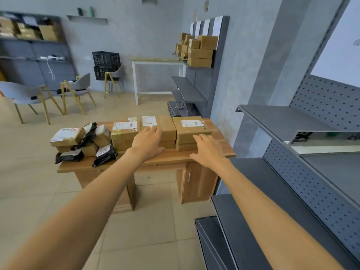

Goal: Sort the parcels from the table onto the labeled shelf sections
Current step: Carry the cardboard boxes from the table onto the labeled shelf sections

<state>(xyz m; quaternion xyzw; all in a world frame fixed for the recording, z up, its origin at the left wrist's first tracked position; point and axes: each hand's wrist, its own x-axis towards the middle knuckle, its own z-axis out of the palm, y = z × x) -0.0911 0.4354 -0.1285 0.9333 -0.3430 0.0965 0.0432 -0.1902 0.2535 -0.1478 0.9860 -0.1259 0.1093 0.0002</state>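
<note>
We reached both arms out over the wooden table point(171, 155), and neither hand held anything. Our left hand point(148, 142) lay with straight, spread fingers against the middle stack of cardboard parcels point(165, 126), its fingertips at the upper box's near edge. Our right hand point(209, 149) hovered with relaxed, open fingers in front of the right stack of parcels point(191, 127); we could not tell whether it touched the boxes. Another labelled box point(124, 133) stood just left of the middle stack, and at the table's left end smaller boxes and black mailer bags point(105, 152) lay in a loose heap. The grey shelf unit point(282, 121) beside us on the right carried nothing on its visible tiers. The far shelf unit point(194, 90) against the wall held stacked cardboard boxes point(198, 51) on its upper tier. Two black crates point(106, 64) stood stacked behind a chair; their contents were too dark to make out.
</note>
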